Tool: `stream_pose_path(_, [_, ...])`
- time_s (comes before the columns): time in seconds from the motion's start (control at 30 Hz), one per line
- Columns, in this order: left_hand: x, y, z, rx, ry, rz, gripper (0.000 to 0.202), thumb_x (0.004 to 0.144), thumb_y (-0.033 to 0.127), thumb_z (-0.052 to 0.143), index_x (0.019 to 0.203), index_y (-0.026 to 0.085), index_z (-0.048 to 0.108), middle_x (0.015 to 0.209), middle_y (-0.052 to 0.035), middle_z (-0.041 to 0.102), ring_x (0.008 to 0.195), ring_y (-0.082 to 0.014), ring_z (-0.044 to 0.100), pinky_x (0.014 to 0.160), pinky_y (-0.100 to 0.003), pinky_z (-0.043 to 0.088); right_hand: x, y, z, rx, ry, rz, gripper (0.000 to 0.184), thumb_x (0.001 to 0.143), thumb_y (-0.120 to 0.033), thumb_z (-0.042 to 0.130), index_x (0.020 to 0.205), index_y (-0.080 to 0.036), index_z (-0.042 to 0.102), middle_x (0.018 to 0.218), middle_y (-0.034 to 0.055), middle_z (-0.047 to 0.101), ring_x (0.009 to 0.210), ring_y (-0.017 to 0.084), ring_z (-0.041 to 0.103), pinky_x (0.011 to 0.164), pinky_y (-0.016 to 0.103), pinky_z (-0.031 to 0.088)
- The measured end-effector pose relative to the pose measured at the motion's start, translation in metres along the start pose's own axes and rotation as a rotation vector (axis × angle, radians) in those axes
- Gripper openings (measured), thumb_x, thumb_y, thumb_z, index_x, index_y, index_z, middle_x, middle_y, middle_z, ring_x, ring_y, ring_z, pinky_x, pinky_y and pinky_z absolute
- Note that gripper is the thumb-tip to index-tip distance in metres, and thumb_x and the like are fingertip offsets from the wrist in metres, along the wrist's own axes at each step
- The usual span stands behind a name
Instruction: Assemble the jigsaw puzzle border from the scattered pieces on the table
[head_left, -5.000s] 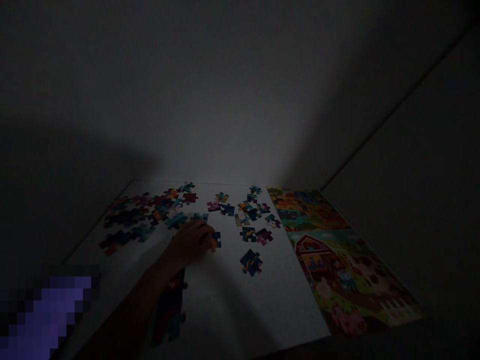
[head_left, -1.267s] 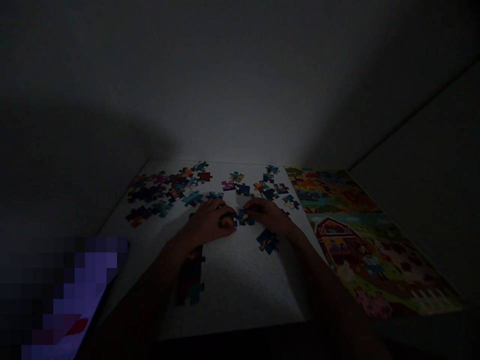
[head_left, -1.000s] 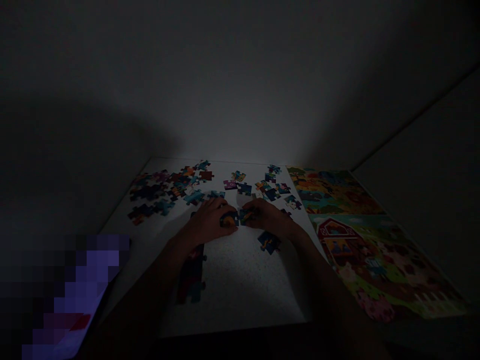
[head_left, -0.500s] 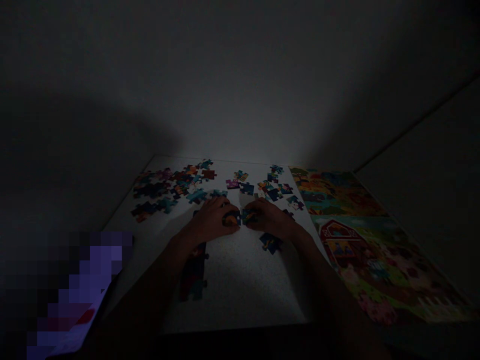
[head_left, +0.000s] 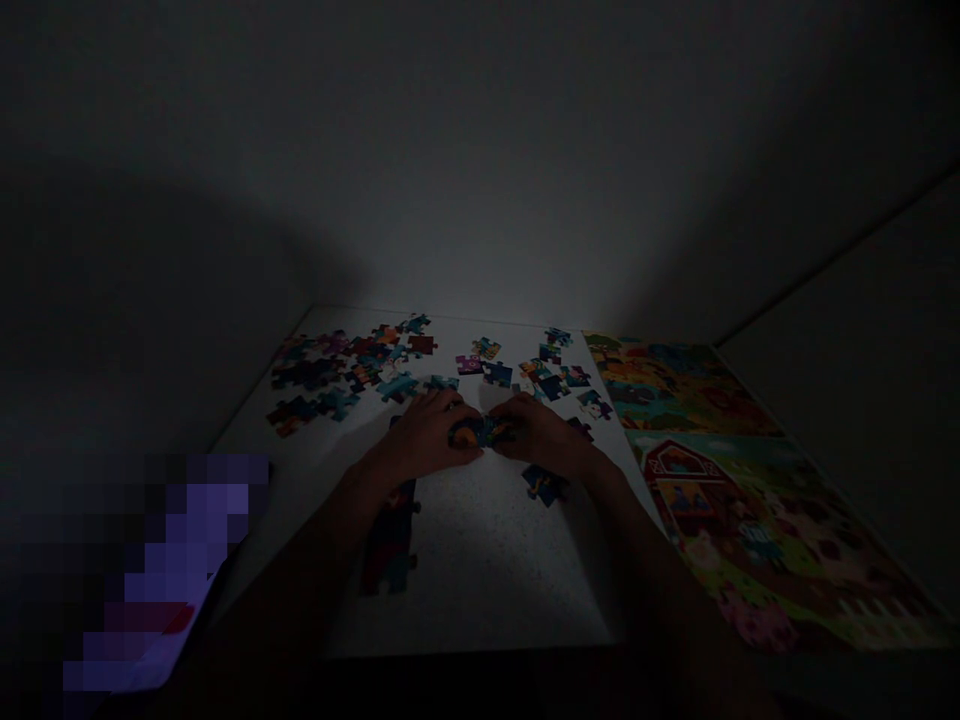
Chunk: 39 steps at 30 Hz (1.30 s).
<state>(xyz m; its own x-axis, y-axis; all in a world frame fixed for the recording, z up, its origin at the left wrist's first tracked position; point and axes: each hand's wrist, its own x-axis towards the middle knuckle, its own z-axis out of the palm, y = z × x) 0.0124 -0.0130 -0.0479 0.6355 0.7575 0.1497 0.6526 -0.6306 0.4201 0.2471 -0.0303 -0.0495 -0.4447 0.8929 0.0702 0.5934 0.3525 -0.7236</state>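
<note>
In the dim head view, my left hand (head_left: 427, 432) is closed on a dark puzzle piece with an orange patch (head_left: 466, 432). Facing it, my right hand (head_left: 541, 430) pinches a dark blue-green puzzle piece (head_left: 495, 430). The two pieces meet edge to edge just above the white table; whether they interlock I cannot tell. Below my left wrist lies a joined strip of puzzle pieces (head_left: 390, 550), its upper part hidden by the hand. Under my right wrist rests a dark blue puzzle piece (head_left: 545, 484).
Many loose puzzle pieces (head_left: 315, 370) are heaped at the back left of the white table (head_left: 487, 560). More pieces (head_left: 555, 380) lie at the back right. Colourful farm picture sheets (head_left: 720, 520) cover the right side. A lit, pixelated screen (head_left: 180, 580) stands at the lower left.
The two held pieces have come together, closing the small gap between them. My hands are slightly nearer each other. The whole view has shifted a little.
</note>
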Motion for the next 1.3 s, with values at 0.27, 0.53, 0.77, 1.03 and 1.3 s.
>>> stream_pose_path(0.27, [0.0,-0.001,0.002,-0.003,0.007,0.001,0.04,0.079,0.042,0.071,0.115,0.028,0.063,0.117,-0.0041,0.057,0.113,-0.0263,0.053,0.1,-0.042,0.041,0.0,-0.005,-0.003,-0.055,-0.032,-0.044,0.038,0.08,-0.021,0.069,0.118,-0.021,0.064,0.11,0.0066,0.057,0.103,0.02,0.058,0.093,0.037,0.048])
stream_pose_path(0.53, [0.001,0.0,0.002,-0.012,0.001,-0.009,0.04,0.077,0.039,0.073,0.113,0.023,0.065,0.116,-0.0059,0.058,0.112,-0.027,0.054,0.1,-0.043,0.041,0.001,-0.004,0.001,-0.123,-0.016,-0.056,0.042,0.079,-0.019,0.07,0.121,-0.021,0.065,0.112,0.0087,0.057,0.104,0.022,0.058,0.096,0.039,0.047])
stream_pose_path(0.77, [0.0,-0.001,0.002,-0.013,0.018,0.004,0.038,0.079,0.039,0.072,0.113,0.024,0.065,0.115,-0.0051,0.058,0.111,-0.0257,0.055,0.101,-0.041,0.041,0.0,-0.008,0.0,-0.147,-0.03,-0.053,0.039,0.081,-0.028,0.073,0.119,-0.022,0.065,0.11,0.0083,0.056,0.103,0.023,0.056,0.095,0.04,0.047])
stream_pose_path(1.03, [0.001,-0.001,0.002,-0.007,0.004,0.006,0.041,0.078,0.042,0.072,0.115,0.024,0.064,0.118,-0.0057,0.057,0.114,-0.0269,0.054,0.102,-0.043,0.04,0.001,-0.012,0.001,-0.162,-0.03,-0.036,0.038,0.081,-0.023,0.071,0.119,-0.02,0.065,0.109,0.0088,0.056,0.102,0.022,0.055,0.094,0.04,0.045])
stream_pose_path(1.3, [0.0,-0.001,0.003,-0.025,0.003,-0.013,0.04,0.078,0.042,0.072,0.115,0.026,0.063,0.119,-0.0047,0.057,0.114,-0.0266,0.054,0.102,-0.043,0.04,0.001,-0.012,0.002,-0.164,-0.022,-0.045,0.04,0.081,-0.022,0.07,0.121,-0.024,0.065,0.109,0.0082,0.058,0.103,0.024,0.054,0.094,0.042,0.045])
